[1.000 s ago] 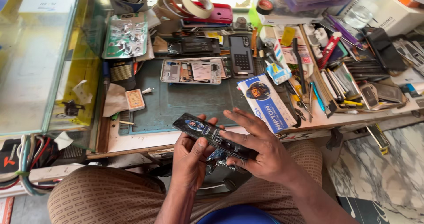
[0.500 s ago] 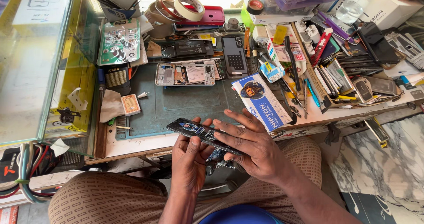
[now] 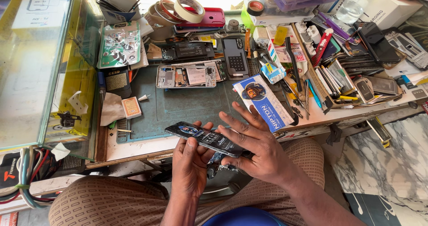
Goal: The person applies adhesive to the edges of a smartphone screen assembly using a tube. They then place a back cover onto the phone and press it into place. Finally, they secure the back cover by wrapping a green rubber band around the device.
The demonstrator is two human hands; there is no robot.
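Smartphone (image 3: pixel 204 137) sits over my lap, just off the bench edge (image 3: pixel 147 146). I see my left hand (image 3: pixel 191 163) gripping its underside; right hand (image 3: pixel 254 148), fingers spread, clasps its 4 o'clock end. Green mat (image 3: pixel 187 105) at 12 o'clock.

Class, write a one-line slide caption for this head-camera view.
Both hands, left and right, hold a dark smartphone above a cluttered repair bench.

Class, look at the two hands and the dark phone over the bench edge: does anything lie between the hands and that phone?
Nothing visible does. The left hand grips the dark phone from below, thumb on its glass, and the right hand rests directly on its right end. The green mat lies beyond.
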